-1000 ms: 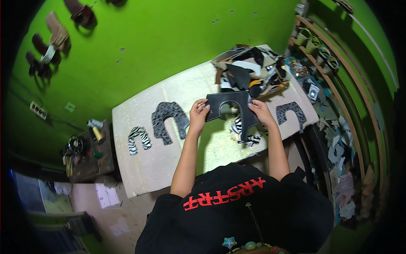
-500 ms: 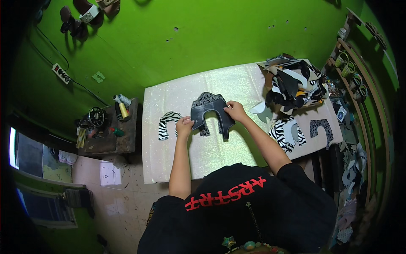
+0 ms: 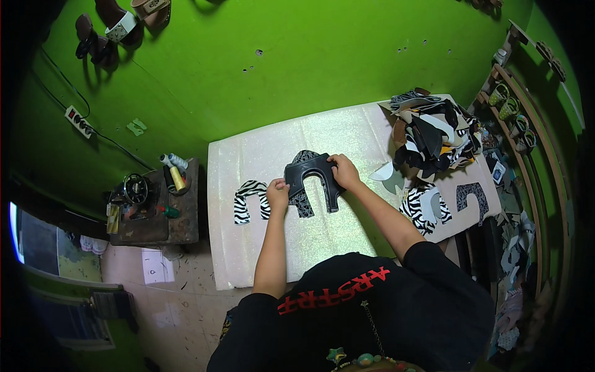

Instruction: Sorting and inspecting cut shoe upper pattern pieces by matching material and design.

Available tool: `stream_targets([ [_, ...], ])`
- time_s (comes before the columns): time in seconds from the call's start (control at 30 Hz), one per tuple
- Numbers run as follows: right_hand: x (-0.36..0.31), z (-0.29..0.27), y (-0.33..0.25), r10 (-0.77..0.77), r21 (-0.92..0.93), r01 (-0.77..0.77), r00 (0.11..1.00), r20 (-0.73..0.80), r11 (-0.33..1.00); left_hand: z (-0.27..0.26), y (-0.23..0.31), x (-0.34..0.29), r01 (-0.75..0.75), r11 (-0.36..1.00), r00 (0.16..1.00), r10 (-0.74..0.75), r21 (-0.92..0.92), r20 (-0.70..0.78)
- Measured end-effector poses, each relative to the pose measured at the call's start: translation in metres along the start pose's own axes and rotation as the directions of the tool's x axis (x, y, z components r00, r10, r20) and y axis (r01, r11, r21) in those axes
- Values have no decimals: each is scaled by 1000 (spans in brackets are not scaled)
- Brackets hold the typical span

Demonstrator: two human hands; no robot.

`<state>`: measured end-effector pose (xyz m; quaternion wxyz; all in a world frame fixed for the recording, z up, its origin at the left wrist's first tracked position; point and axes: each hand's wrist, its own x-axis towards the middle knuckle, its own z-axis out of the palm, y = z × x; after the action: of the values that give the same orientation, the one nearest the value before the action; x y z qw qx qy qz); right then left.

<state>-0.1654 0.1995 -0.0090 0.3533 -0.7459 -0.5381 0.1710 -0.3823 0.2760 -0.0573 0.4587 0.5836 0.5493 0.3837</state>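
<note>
Black arch-shaped panel [image 3: 311,165], pinched at opposite edges by the left hand [image 3: 279,194] and right hand [image 3: 344,172]; its opening and longer leg point toward the wearer, long axis running near-to-far.

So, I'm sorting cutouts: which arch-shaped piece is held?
The black piece, in left grip and right grip; zebra-striped pieces and grey-patterned pieces lie on the table.

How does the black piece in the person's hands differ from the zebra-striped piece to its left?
The black piece is plain; the zebra-striped piece is patterned black and white. The black piece looks larger than the zebra-striped piece. The left hand and right hand hold the black piece, while the zebra-striped piece lies on the pale sheet. Both are arch-shaped.
</note>
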Motion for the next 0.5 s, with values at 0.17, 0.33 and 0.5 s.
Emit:
stream_targets([
  [0.17, 0, 9, -6, -1, -6, 1, 1000, -10, 1000, -5, -8, 1, -132, 969, 985, 151, 208, -79],
  [0.33, -3, 7, 3, -24, -82, 20, 999, -49, 996, 6, 28, -22, -107, 926, 987, 144, 362, -76],
  [0.5, -14, 13, -8, -234, -269, 198, 966, -108, 942, 20, 33, -46, -407, 759, 909, 390, 508, 145],
])
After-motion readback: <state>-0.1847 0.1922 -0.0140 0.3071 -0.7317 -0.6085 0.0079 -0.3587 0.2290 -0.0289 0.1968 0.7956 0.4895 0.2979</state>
